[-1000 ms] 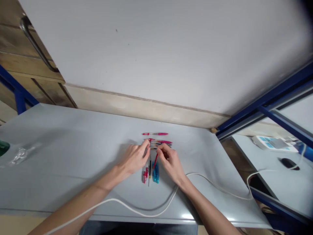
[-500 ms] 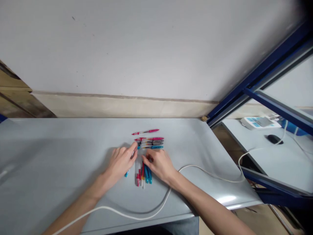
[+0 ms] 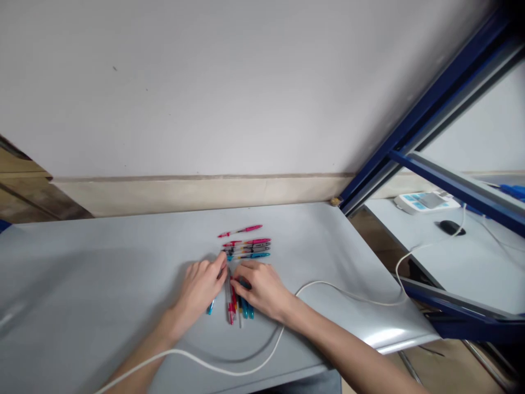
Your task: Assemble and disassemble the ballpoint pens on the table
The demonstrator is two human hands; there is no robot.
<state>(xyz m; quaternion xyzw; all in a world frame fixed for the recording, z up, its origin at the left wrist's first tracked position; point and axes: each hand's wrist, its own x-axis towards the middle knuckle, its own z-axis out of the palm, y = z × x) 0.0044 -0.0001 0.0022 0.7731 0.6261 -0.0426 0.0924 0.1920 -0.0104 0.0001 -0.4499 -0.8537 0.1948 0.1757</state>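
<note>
My left hand (image 3: 203,283) is closed around a pen with a blue end (image 3: 210,307), which pokes out below the palm; most of the pen is hidden. Over a small group of pen parts, my right hand (image 3: 262,287) has its fingers curled and pressed together; what they grip is hidden. Under and beside those fingers lie a clear barrel with a pink end (image 3: 230,314), red pieces and blue pen pieces (image 3: 248,311). Just beyond both hands, a blue pen (image 3: 256,255), grey pens (image 3: 258,248) and a pink pen (image 3: 258,241) lie side by side.
Another pink pen (image 3: 246,229) lies apart, farther back on the grey table (image 3: 102,262). A white cable (image 3: 221,372) crosses the front of the table and passes by my right forearm. Beyond the blue frame (image 3: 369,153) at right are a black mouse (image 3: 451,227) and a white device (image 3: 424,202).
My right hand has shifted slightly left over the loose pen parts, its fingers curling in closer. The left hand keeps hold of its pen. The view has tilted a little.
</note>
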